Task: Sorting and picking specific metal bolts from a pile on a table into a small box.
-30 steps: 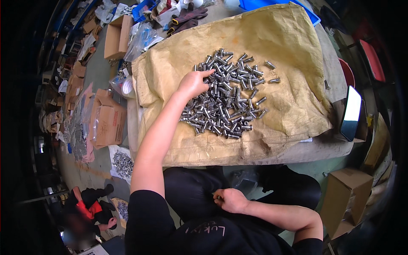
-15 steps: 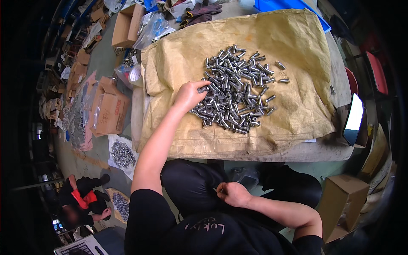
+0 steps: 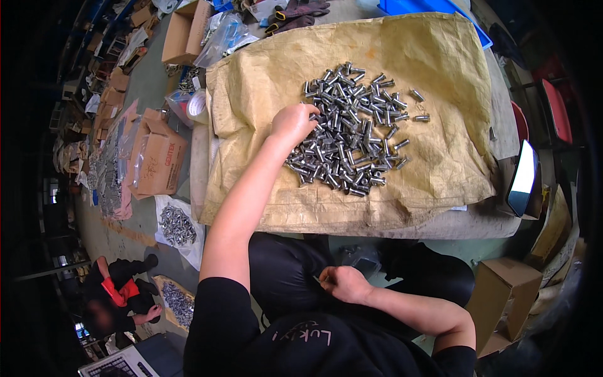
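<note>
A heap of shiny metal bolts lies on a tan woven sheet spread over the table. At the heap's left edge, my left hand has its fingers pinched on a bolt, mostly covered by the fingertips. Low over my lap, my right hand is closed, its fingers curled inward. What it holds, if anything, is hidden.
A tablet-like screen stands off the table's right end, above a cardboard box. Dark gloves and a blue tray lie at the back. Down left, a co-worker sits beside another bolt pile.
My left hand has moved slightly up and to the right along the heap's left edge, its fingers drawing in. My right hand has barely moved.
</note>
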The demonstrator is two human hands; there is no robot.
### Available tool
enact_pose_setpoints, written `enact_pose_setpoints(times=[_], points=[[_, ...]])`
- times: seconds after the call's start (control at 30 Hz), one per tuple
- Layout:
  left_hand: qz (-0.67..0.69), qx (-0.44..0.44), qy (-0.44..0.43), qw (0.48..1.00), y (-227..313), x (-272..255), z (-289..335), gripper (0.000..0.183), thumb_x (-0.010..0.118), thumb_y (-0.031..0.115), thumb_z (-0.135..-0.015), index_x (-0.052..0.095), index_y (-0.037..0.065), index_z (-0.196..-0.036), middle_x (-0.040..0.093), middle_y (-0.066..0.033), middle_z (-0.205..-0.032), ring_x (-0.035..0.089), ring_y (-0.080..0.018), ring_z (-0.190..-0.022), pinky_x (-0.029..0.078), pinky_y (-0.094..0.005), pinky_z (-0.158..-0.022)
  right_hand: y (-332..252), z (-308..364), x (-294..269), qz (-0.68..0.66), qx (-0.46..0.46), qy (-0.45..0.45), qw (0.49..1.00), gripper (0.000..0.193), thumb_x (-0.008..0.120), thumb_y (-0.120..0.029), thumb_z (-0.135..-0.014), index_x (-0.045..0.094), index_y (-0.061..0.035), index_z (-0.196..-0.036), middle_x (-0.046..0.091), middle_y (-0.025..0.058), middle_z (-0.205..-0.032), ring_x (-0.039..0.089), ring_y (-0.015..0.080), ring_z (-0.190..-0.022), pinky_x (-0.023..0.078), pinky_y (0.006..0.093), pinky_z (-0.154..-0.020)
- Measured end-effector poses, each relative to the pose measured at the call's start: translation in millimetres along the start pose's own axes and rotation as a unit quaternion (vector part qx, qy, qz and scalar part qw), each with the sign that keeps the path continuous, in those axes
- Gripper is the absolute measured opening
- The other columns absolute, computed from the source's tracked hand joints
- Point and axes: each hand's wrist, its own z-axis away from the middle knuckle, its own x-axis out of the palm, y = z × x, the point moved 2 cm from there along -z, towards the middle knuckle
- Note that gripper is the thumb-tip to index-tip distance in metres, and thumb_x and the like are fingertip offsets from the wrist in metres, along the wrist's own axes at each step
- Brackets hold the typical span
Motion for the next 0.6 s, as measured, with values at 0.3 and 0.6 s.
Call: enact_pose_setpoints(times=[0.3,0.6], points=[[-0.002,-0.059,0.038,0.998,-22,1,35,0.021,0.065,0.026,-0.074,0.069,0.013,-0.09,0.064,-0.0166,-0.078,0.062,-0.0316,-0.076,0.049,-0.0393,-0.07,-11,6,-10,-0.013,-0.016,0.009,1.0,0.019,0.056,-0.019,-0.077,0.061,-0.0053,-0.089,0.064,0.0132,-0.078,0.062,0.0299,-0.079,0.048,0.0382,-0.072],[0.012,-0.132,0.029,0.991,-48,0,98,0.028,0.064,0.023,-0.075,0.066,0.015,-0.102,0.065,-0.0151,-0.084,0.062,-0.0295,-0.074,0.049,-0.038,-0.069,-4,10,-1,0.009,-0.012,-0.007,1.0,0.022,0.057,-0.02,-0.077,0.061,-0.0053,-0.093,0.064,0.0139,-0.081,0.061,0.0307,-0.08,0.048,0.0384,-0.073]])
